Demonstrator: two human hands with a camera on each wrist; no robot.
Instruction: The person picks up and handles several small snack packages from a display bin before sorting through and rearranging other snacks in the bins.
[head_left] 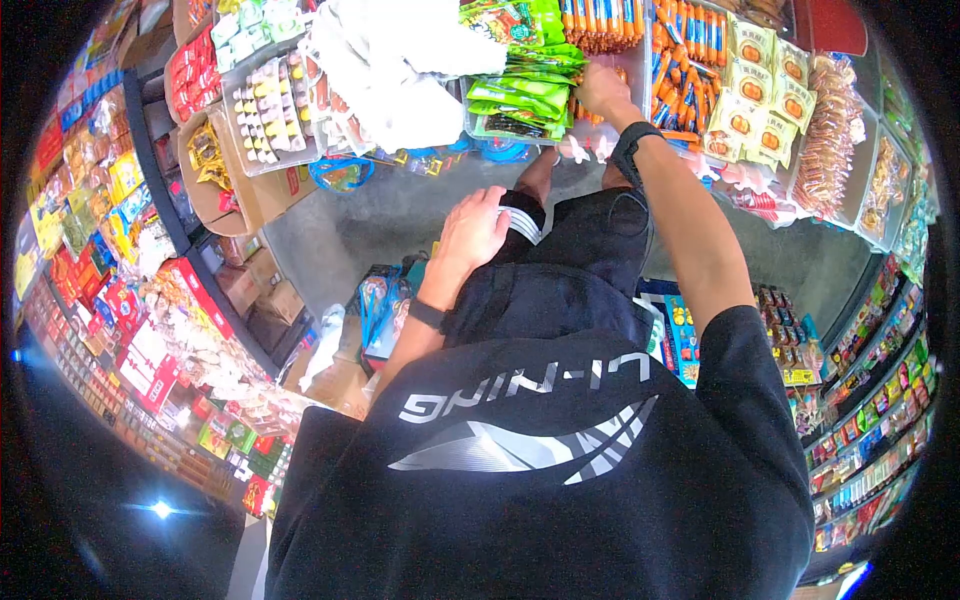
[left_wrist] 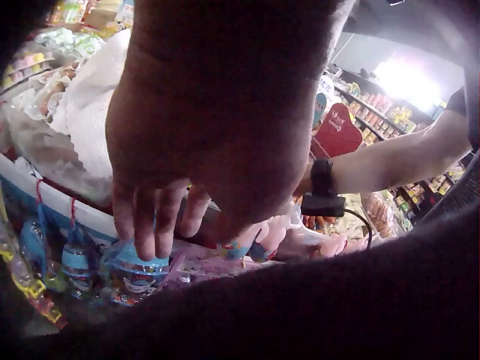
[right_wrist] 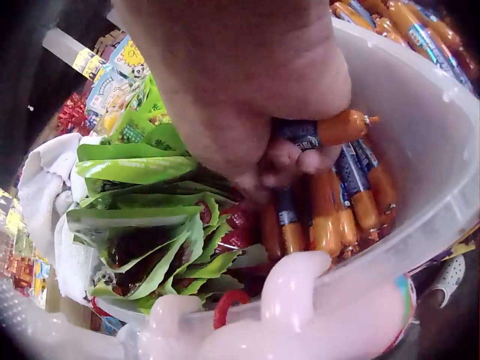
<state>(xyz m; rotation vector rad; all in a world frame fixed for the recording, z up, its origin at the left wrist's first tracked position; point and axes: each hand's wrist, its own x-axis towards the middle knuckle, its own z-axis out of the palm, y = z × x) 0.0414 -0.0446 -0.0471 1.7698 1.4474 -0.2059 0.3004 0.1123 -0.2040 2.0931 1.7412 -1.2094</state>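
My right hand (head_left: pixel 605 92) reaches down into a translucent plastic bin (right_wrist: pixel 442 180). In the right wrist view its fingers curl round a sausage (right_wrist: pixel 345 128) in an orange wrapper with a dark blue label. Below the fingers, more wrapped sausages (right_wrist: pixel 326 214) stand in the same bin. Green snack packets (right_wrist: pixel 135 169) fill the bin's other side, right beside the hand. My left hand (head_left: pixel 472 228) rests by the white-striped leg of the dark shorts (head_left: pixel 525 225), fingers relaxed and holding nothing. In the left wrist view its fingers hang loosely downward.
White cloth (head_left: pixel 400 95) covers goods left of the green packets. Further right are cream-coloured packets (head_left: pixel 750 85) and a heap of brown wrapped snacks (head_left: pixel 828 135). Pink balloon-like pieces (right_wrist: pixel 292 292) hang at the bin's front. A cardboard box (head_left: pixel 255 200) and stocked shelves (head_left: pixel 870 400) flank the person.
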